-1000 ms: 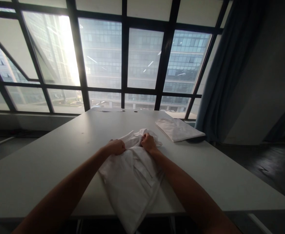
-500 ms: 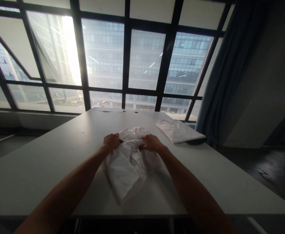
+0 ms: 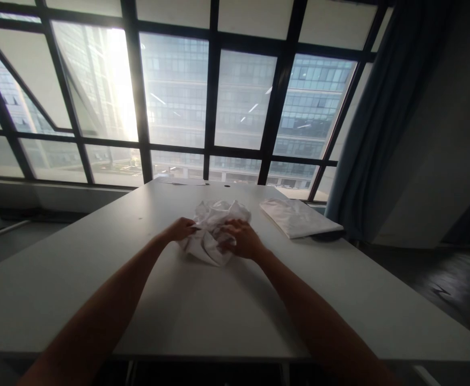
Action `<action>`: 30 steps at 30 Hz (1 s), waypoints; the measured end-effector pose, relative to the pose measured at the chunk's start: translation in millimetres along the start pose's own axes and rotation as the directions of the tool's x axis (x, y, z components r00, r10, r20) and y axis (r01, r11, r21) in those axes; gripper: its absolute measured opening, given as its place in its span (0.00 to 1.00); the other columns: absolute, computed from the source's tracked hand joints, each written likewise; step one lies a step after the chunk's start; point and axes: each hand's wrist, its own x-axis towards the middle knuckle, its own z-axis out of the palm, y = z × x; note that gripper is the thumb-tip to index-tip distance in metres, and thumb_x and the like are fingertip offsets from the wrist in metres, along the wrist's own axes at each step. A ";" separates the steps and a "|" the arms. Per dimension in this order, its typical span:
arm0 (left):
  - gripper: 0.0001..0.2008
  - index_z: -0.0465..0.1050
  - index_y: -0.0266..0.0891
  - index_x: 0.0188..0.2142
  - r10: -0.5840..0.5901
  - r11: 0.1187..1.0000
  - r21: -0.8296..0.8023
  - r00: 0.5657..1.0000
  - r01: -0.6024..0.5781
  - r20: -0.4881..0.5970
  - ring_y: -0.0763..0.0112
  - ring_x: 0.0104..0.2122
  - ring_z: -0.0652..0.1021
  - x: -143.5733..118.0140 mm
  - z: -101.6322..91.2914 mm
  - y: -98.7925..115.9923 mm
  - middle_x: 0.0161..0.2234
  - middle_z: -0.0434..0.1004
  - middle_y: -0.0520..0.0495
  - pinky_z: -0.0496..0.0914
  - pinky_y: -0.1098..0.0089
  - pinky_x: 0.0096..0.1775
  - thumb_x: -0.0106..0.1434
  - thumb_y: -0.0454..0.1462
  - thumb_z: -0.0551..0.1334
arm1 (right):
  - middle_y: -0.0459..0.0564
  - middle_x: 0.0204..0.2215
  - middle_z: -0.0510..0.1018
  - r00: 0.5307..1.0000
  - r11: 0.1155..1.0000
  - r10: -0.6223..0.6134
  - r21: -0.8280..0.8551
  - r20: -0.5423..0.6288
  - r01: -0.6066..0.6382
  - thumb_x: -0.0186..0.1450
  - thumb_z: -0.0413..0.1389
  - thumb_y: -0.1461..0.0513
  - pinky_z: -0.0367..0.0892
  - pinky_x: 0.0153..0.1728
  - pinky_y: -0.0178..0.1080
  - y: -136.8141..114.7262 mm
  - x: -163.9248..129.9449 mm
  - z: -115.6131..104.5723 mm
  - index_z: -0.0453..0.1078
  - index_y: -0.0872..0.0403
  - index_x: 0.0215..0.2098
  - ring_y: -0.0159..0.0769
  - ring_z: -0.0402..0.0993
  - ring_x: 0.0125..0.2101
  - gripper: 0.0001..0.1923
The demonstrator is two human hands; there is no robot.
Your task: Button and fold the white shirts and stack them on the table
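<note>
A crumpled white cloth (image 3: 213, 220) lies bunched in a heap on the grey table (image 3: 98, 268), a little past its middle. My left hand (image 3: 181, 229) grips the heap's left side with closed fingers. My right hand (image 3: 241, 239) presses and clutches its right side. Both arms stretch forward over the table. The lower part of the heap is partly hidden by my hands.
A folded white cloth (image 3: 299, 217) lies flat at the table's far right edge, over something dark. Tall windows (image 3: 235, 96) with black frames stand behind the table. A dark blue curtain (image 3: 380, 118) hangs at the right, beside a wall.
The cloth, earlier spread toward me and hanging over the near edge, has been gathered into a small heap farther away. Both hands moved forward with it.
</note>
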 end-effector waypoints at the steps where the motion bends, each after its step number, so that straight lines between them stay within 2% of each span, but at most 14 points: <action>1: 0.16 0.76 0.36 0.26 -0.014 0.998 -0.055 0.999 0.016 0.033 0.70 0.24 0.72 0.3 0.3 -0.4 0.22 0.75 0.50 0.64 0.73 0.27 0.57 0.47 0.59 | 0.56 0.52 0.76 0.997 0.997 -0.061 0.050 0.042 0.059 0.61 0.62 0.56 0.58 0.57 0.49 -5.9 0.4 5.4 0.75 0.51 0.50 0.48 0.68 0.53 0.20; 4: 0.20 0.75 0.35 0.24 -0.079 0.983 -0.163 0.996 0.085 0.047 0.72 0.22 0.68 0.4 -0.6 -1.4 0.19 0.70 0.52 0.61 0.73 0.25 0.55 0.51 0.61 | 0.53 0.41 0.79 0.977 0.978 -0.177 0.137 0.120 0.160 0.59 0.62 0.64 0.60 0.53 0.45 -16.0 2.9 14.2 0.78 0.53 0.40 0.43 0.73 0.45 0.10; 6: 0.19 0.74 0.35 0.23 -0.134 0.984 -0.121 0.991 0.132 -0.003 0.72 0.23 0.68 0.3 -2.9 -3.0 0.19 0.69 0.53 0.61 0.73 0.26 0.55 0.50 0.61 | 0.52 0.37 0.79 0.973 0.968 -0.203 0.174 0.108 0.182 0.58 0.60 0.68 0.59 0.53 0.45 -13.8 4.7 10.0 0.77 0.54 0.31 0.41 0.73 0.42 0.04; 10: 0.15 0.76 0.36 0.28 -0.279 0.948 0.125 0.954 0.292 -0.108 0.69 0.28 0.73 -0.3 -9.4 -7.4 0.25 0.76 0.50 0.63 0.73 0.30 0.60 0.45 0.59 | 0.50 0.40 0.78 0.987 0.962 -0.133 0.228 -0.088 0.150 0.57 0.54 0.71 0.51 0.60 0.49 0.8 5.1 -17.6 0.74 0.53 0.29 0.40 0.72 0.44 0.09; 12: 0.15 0.78 0.38 0.32 -0.310 0.918 0.212 0.940 0.334 -0.141 0.66 0.31 0.75 -2.6 -12.6 -6.8 0.30 0.79 0.47 0.65 0.71 0.33 0.64 0.44 0.57 | 0.50 0.36 0.77 0.987 0.971 -0.037 0.226 -0.155 0.072 0.58 0.51 0.71 0.56 0.57 0.47 6.1 3.7 -30.6 0.73 0.53 0.28 0.39 0.72 0.41 0.11; 14: 0.14 0.78 0.39 0.35 -0.302 0.887 0.308 0.937 0.343 -0.173 0.62 0.36 0.77 -7.0 -15.2 0.1 0.35 0.80 0.43 0.67 0.68 0.37 0.65 0.43 0.56 | 0.50 0.32 0.76 0.987 0.976 0.081 0.214 -0.140 -0.049 0.59 0.49 0.71 0.62 0.49 0.43 8.1 1.8 -36.4 0.71 0.54 0.27 0.38 0.71 0.36 0.12; 16: 0.12 0.78 0.38 0.39 -0.237 0.832 0.448 0.940 0.328 -0.248 0.56 0.43 0.77 -13.0 -16.3 16.5 0.41 0.80 0.39 0.68 0.63 0.42 0.64 0.40 0.57 | 0.51 0.33 0.77 0.985 0.968 0.166 0.201 -0.047 -0.153 0.60 0.48 0.70 0.65 0.43 0.40 7.6 -0.1 -32.5 0.73 0.54 0.30 0.37 0.72 0.33 0.12; 19: 0.11 0.77 0.37 0.42 -0.057 0.774 0.582 0.943 0.249 -0.327 0.53 0.48 0.75 -22.5 -10.7 56.2 0.46 0.77 0.37 0.67 0.59 0.48 0.61 0.34 0.59 | 0.54 0.45 0.78 0.978 0.966 0.182 0.167 0.101 -0.197 0.60 0.54 0.66 0.66 0.45 0.39 5.0 -2.3 -13.2 0.74 0.55 0.46 0.40 0.74 0.41 0.16; 20: 0.10 0.77 0.38 0.41 -0.042 0.786 0.583 0.958 0.206 -0.282 0.54 0.46 0.76 -25.3 -6.4 70.1 0.44 0.78 0.38 0.68 0.60 0.47 0.61 0.34 0.59 | 0.56 0.48 0.77 0.974 0.968 0.177 0.156 0.143 -0.199 0.59 0.57 0.65 0.66 0.46 0.40 4.2 -2.8 -5.9 0.72 0.55 0.53 0.42 0.73 0.45 0.22; 21: 0.09 0.77 0.39 0.39 -0.071 0.810 0.562 0.980 0.165 -0.184 0.55 0.43 0.78 -27.9 -1.4 82.2 0.42 0.79 0.40 0.69 0.61 0.45 0.62 0.37 0.59 | 0.57 0.51 0.76 0.966 0.966 0.178 0.152 0.190 -0.208 0.57 0.59 0.64 0.66 0.47 0.40 3.7 -3.1 0.5 0.68 0.55 0.58 0.44 0.73 0.48 0.29; 23: 0.11 0.78 0.39 0.37 -0.119 0.847 0.527 0.991 0.072 0.056 0.55 0.39 0.79 -31.8 9.1 97.5 0.38 0.80 0.42 0.70 0.62 0.41 0.61 0.43 0.62 | 0.56 0.49 0.78 0.933 0.954 0.205 0.151 0.295 -0.258 0.56 0.61 0.62 0.66 0.46 0.39 3.2 -3.2 8.3 0.68 0.53 0.59 0.45 0.74 0.47 0.32; 25: 0.13 0.78 0.40 0.39 -0.090 0.881 0.472 0.967 -0.035 0.239 0.55 0.41 0.79 -33.4 16.4 98.5 0.39 0.81 0.43 0.71 0.63 0.43 0.59 0.45 0.64 | 0.54 0.42 0.81 0.897 0.942 0.246 0.128 0.368 -0.311 0.57 0.60 0.62 0.67 0.42 0.38 4.1 -2.3 8.1 0.76 0.52 0.49 0.43 0.76 0.41 0.20; 27: 0.15 0.76 0.42 0.44 0.003 0.910 0.389 0.940 -0.144 0.342 0.57 0.46 0.78 -32.4 17.4 88.3 0.44 0.80 0.45 0.69 0.65 0.47 0.57 0.42 0.66 | 0.52 0.34 0.82 0.881 0.931 0.280 0.118 0.380 -0.347 0.58 0.57 0.64 0.66 0.37 0.35 9.2 0.2 1.2 0.78 0.53 0.35 0.40 0.77 0.35 0.09; 30: 0.22 0.73 0.41 0.49 0.055 0.918 0.342 0.920 -0.199 0.389 0.58 0.49 0.76 -28.7 6.8 64.1 0.48 0.79 0.45 0.66 0.65 0.52 0.54 0.37 0.68 | 0.51 0.30 0.81 0.884 0.872 0.385 0.209 0.264 -0.442 0.57 0.52 0.68 0.63 0.32 0.32 32.6 4.6 -14.9 0.76 0.56 0.30 0.35 0.75 0.31 0.11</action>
